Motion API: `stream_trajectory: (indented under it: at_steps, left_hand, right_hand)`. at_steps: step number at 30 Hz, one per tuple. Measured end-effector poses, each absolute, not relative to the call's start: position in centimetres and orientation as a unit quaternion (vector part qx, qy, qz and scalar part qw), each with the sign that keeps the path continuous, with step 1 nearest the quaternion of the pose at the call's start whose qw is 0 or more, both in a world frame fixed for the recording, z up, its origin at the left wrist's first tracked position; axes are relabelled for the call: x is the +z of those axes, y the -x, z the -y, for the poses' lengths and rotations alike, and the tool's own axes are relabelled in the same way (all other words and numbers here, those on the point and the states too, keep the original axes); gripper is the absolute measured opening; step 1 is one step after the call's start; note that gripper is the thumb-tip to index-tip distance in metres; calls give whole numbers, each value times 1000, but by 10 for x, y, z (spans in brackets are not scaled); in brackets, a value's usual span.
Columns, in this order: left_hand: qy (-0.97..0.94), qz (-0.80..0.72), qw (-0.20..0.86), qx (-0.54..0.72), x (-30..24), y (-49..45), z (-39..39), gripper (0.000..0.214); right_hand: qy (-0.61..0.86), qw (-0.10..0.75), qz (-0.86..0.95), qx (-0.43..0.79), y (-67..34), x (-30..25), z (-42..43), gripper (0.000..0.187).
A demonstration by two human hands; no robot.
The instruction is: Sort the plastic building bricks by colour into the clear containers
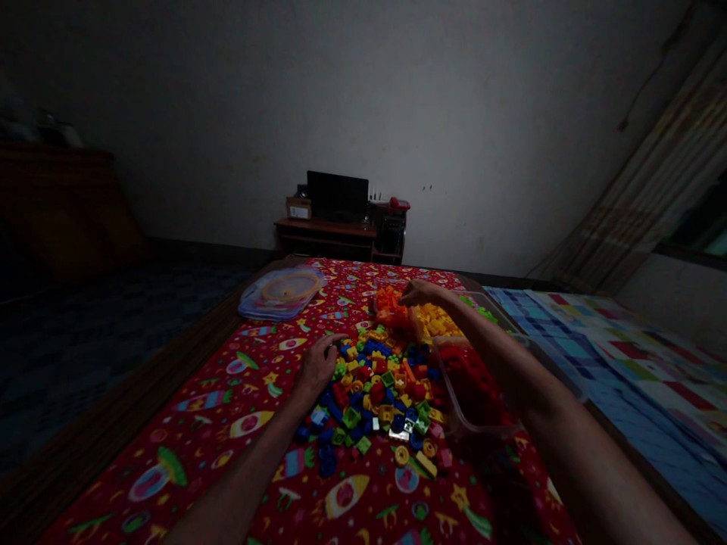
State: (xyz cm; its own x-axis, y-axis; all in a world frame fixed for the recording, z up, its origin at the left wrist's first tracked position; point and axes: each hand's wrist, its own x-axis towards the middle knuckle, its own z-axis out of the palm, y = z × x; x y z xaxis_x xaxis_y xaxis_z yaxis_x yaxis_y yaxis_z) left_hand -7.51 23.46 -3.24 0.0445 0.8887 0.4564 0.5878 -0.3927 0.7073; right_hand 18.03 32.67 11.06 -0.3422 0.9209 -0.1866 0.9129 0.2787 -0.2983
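A mixed pile of toy building blocks (372, 393) in blue, green, yellow, red and orange lies loose in front of me. My left hand (318, 369) rests at the pile's left edge, its thumb and forefinger apart and nothing visible between them. Farther off, my right hand (421, 291) reaches over a clear bin of orange blocks (389, 305), fingers curled downward; whatever they hold is hidden. Beside that bin are yellow blocks (437, 321) in another container. A clear bin of red blocks (471, 382) stands nearer, partly covered by my right forearm.
Stacked clear lids (282, 293) lie at the far left of the red patterned cloth (227, 446). Green blocks (480, 309) are in a container behind my right forearm. A bed with a checked cover (568, 341) borders the right side. Against the wall stands a desk with a monitor (337, 196).
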Motion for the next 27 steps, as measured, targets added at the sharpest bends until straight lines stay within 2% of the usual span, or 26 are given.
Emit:
stream_trajectory:
  at_steps: [4, 9, 15, 21, 25, 27]
  left_hand:
    - [-693, -533, 151, 461, -34, 76, -238, 38]
    - [-685, -549, 90, 470, -38, 74, -244, 41]
    - [-720, -569, 181, 354, -42, 73, -239, 56]
    - [-739, -556, 193, 328, -30, 68, -236, 58]
    - [-760, -515, 197, 343, -24, 63, -233, 56]
    - [-763, -492, 209, 363, -22, 62, -232, 55]
  right_hand:
    - [536, 65, 816, 209, -195, 120, -292, 19]
    - [456, 16, 866, 204, -187, 101, -239, 25]
    - [512, -23, 857, 54, -173, 64, -228, 27]
    - [527, -32, 847, 65, -148, 48, -239, 38]
    - [512, -27, 855, 78, -137, 44, -228, 29]
    - [484, 18, 870, 91, -141, 45, -222, 28]
